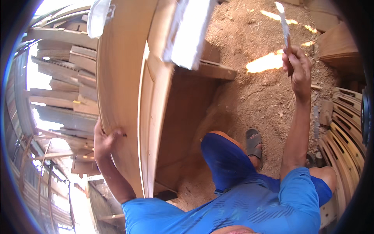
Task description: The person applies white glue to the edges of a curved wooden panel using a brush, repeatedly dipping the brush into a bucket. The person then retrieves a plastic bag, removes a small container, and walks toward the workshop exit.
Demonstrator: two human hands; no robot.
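A long, smooth wooden panel [122, 78] with a curved left edge stands in front of me. My left hand [106, 142] grips that edge, its thumb lying on the face and most fingers hidden behind. Beside the thumb is a small dark spot. Raised out to the right, my right hand [298, 66] is closed round the brown handle of a slim brush [283, 21], whose whitish head points up and away. The brush is apart from the wood. Along the panel's right side runs a moulded frame [150, 105].
A white plastic container [98, 18] sits at the panel's far left. A bright white, slab-like surface [189, 35] is at its far right end. Stacked boards [68, 84] line the left. Curved slatted wooden pieces [341, 144] stand at the right. Sawdust [269, 93] covers the ground.
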